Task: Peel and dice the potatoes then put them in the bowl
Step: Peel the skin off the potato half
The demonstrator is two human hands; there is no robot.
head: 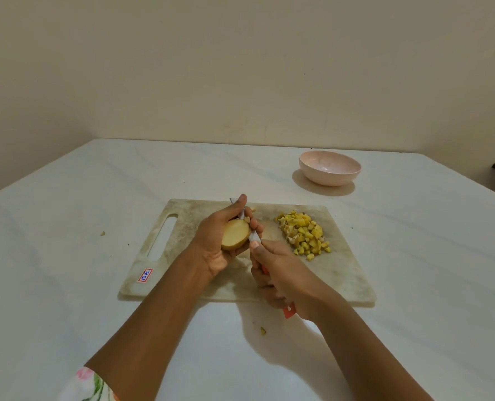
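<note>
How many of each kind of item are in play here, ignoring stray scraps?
Cutting board: 1
Bowl: 1
Knife, gripped by the right hand: 1
Potato piece, held in the left hand: 1
Diced potato pile: 1
Total: 5

"10A" sticker [144, 275] on cutting board [341, 273]

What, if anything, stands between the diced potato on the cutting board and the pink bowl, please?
Nothing visible does. The diced potato lies on the right part of the cutting board, and the pink bowl stands beyond it on the table, with only bare surface between them.
</note>
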